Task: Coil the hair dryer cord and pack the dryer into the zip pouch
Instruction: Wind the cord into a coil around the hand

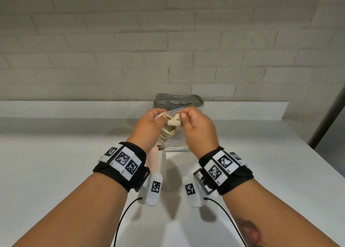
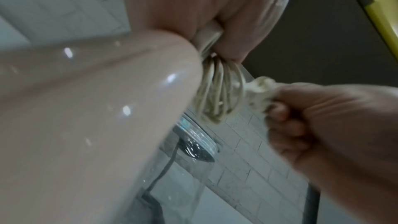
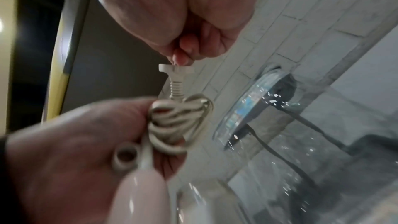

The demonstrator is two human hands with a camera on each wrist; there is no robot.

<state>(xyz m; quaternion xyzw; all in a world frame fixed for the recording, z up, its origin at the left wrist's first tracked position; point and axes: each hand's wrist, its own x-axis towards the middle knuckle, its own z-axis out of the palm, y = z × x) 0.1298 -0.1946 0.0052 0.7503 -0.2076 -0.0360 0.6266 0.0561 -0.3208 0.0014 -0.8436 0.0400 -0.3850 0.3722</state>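
Note:
My left hand (image 1: 149,124) grips a bundle of cream cord loops (image 1: 166,133) above the counter. The same coiled cord (image 2: 217,91) hangs below my curled fingers in the left wrist view. The pale pink hair dryer (image 1: 157,160) hangs under that hand, its body (image 2: 86,117) filling the left wrist view. My right hand (image 1: 196,124) pinches the cream plug (image 1: 173,121) at the cord's end. In the right wrist view the plug (image 3: 175,74) sits just under my fingertips (image 3: 181,59). The clear, silver-edged zip pouch (image 1: 179,101) stands behind both hands.
A white counter (image 1: 56,162) runs under my arms, with a raised ledge (image 1: 74,108) at its back. A white brick wall (image 1: 130,41) rises behind the ledge. Black cables (image 1: 123,218) trail from both wrist cameras.

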